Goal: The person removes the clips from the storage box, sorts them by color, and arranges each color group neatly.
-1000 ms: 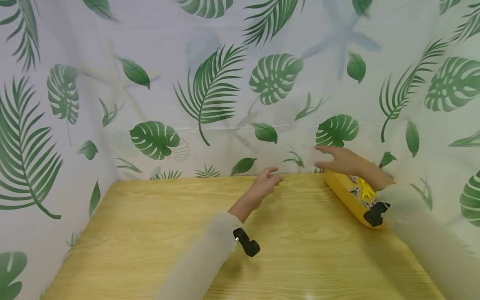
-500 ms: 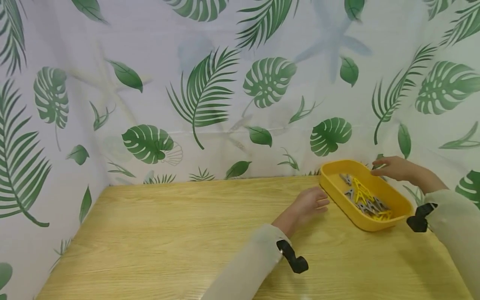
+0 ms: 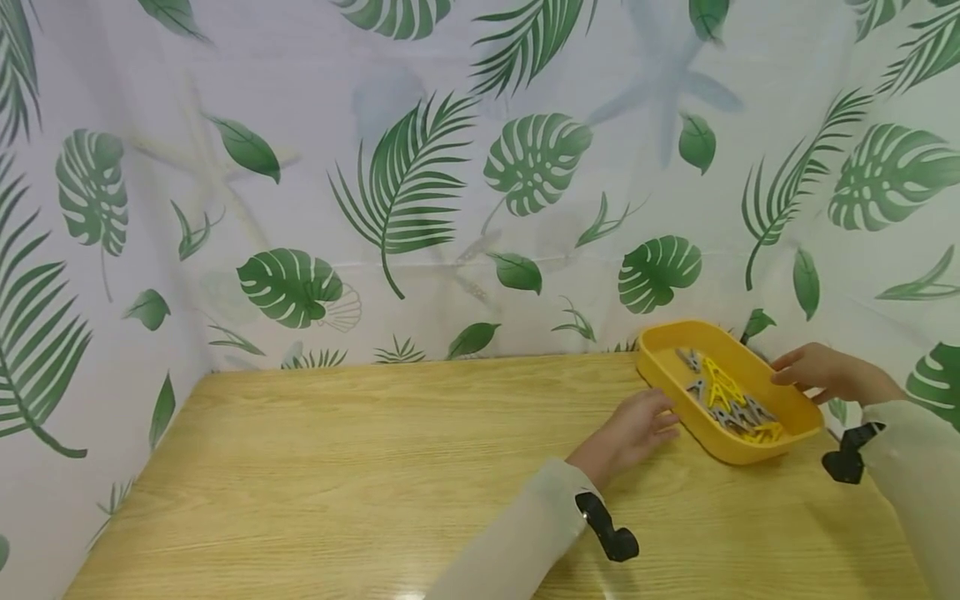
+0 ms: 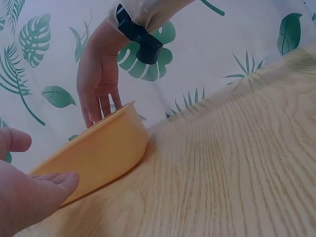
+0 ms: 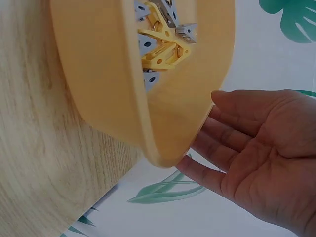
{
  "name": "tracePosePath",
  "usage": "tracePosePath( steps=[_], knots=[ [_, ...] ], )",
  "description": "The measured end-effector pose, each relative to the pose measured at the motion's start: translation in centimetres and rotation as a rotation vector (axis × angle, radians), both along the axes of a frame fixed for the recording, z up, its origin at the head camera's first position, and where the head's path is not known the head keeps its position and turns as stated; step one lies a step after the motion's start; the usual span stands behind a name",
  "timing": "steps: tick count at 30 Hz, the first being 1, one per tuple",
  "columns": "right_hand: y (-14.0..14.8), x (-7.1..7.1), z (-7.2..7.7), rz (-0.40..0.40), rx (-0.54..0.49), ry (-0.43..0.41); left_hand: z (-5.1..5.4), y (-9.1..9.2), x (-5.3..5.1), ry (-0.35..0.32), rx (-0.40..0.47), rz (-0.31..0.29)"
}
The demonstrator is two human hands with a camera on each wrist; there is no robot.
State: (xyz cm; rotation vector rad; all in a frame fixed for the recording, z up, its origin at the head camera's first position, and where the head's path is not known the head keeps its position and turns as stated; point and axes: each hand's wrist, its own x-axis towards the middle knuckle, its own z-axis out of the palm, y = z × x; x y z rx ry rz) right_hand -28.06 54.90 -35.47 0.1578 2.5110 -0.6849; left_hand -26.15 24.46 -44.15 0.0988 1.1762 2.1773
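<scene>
A yellow plastic bin (image 3: 738,450) with rounded corners stands at the right back of the table. Yellow and grey clothespins (image 3: 722,392) lie loose inside it. My left hand (image 3: 633,429) is at the bin's near left side, fingers extended toward the wall; in the left wrist view its fingertips (image 4: 69,182) overlap that wall, and contact is hard to tell. On the opposite side is my right hand (image 3: 832,375). In the right wrist view its fingers (image 5: 222,143) reach behind the outer wall, with the thumb close to the rim and not curled over it.
The wood-grain table (image 3: 360,483) stretches out to the left and front of the bin. A white leaf-patterned cloth (image 3: 450,325) hangs behind and along both sides, close to the bin's far end. Black wrist cameras (image 3: 607,529) are strapped on both sleeves.
Both hands have moved right to either side of the bin. The right hand has gone from over the bin to its right side and lowered. The bin stays in place.
</scene>
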Motion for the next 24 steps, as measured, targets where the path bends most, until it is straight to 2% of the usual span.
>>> tracePosePath(
  steps=[6,12,18,24],
  knots=[
    [-0.6,0.3,-0.1,0.000,-0.031,0.023,0.0,-0.3,-0.2,-0.021,-0.009,0.041],
    [-2.2,0.2,0.2,0.040,-0.049,0.027,0.2,-1.9,-1.0,-0.006,-0.049,0.050],
    [-4.8,0.3,0.1,0.080,-0.114,0.060,-0.3,-4.9,-2.1,0.012,-0.086,0.046],
    [-8.4,0.1,-0.6,0.119,-0.226,0.084,-0.5,-9.3,-3.8,0.052,-0.170,0.003]
  ],
)
